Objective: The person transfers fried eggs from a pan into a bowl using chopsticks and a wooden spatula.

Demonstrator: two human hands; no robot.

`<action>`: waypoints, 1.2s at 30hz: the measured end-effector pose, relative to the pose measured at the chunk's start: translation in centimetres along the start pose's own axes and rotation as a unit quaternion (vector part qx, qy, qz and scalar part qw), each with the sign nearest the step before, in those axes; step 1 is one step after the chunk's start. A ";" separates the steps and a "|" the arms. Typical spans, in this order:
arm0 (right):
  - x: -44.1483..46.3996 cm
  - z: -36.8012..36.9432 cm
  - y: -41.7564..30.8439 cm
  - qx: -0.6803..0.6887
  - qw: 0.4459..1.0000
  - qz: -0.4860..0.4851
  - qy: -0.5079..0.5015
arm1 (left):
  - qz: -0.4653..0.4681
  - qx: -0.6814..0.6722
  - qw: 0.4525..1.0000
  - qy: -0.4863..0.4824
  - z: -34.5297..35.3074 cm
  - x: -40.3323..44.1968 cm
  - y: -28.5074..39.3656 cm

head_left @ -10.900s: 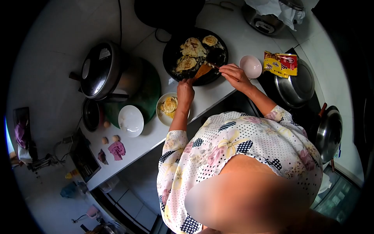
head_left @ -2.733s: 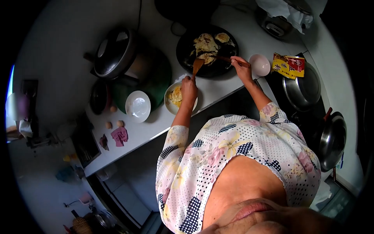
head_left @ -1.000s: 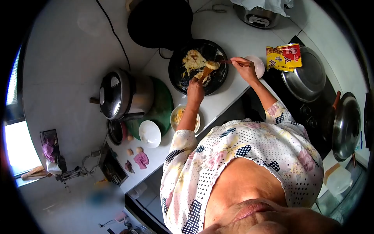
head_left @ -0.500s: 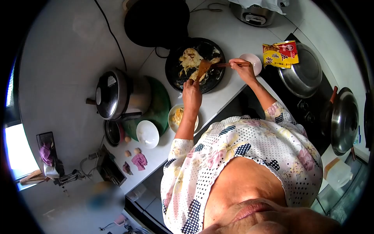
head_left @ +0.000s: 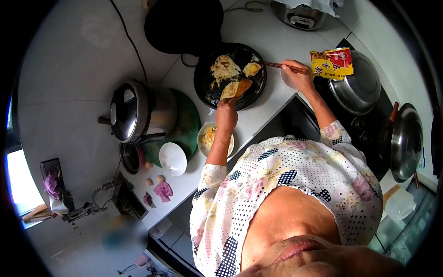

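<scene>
An open black electric griddle (head_left: 212,94) holds egg in three portions: a large fried piece (head_left: 224,68) at the back left, a small piece with yolk (head_left: 251,69) at the right, and another (head_left: 230,90) near the front. My left hand (head_left: 226,115) is closed round a wooden spatula (head_left: 243,87), whose blade lies beside the front piece. In my right hand (head_left: 297,74) are brown chopsticks (head_left: 277,65), their tips at the griddle's right rim by the small egg. Under that hand is a pale pink bowl (head_left: 287,79), partly hidden.
A bowl with egg (head_left: 206,138) stands by my left forearm. Further left are a white plate (head_left: 173,159), a green board (head_left: 187,124), a pressure cooker (head_left: 138,111), several eggs and a purple cloth (head_left: 163,191). A seasoning packet (head_left: 332,63) lies on a metal lid (head_left: 357,87) at the right.
The spatula and chopsticks have moved apart. The chopsticks drew back right to the griddle's rim. Small egg pieces now show separately at the right and front.
</scene>
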State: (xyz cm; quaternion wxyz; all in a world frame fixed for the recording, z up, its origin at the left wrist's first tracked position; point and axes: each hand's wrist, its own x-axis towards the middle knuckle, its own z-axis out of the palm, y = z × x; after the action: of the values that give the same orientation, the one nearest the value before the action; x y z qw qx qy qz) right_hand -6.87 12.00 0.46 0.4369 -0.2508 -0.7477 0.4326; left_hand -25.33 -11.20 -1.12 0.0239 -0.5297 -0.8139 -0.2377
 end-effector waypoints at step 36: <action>-4.8 2.8 -2.0 0.058 0.998 0.016 -0.007 | -0.110 -0.177 0.968 0.139 4.7 -3.7 -0.2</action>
State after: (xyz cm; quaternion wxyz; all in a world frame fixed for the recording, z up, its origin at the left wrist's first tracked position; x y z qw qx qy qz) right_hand -6.91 6.21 -0.62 0.4388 -0.2338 -0.7201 0.4840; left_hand -22.89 -12.44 -6.42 0.0161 -0.3944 -0.8011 -0.4499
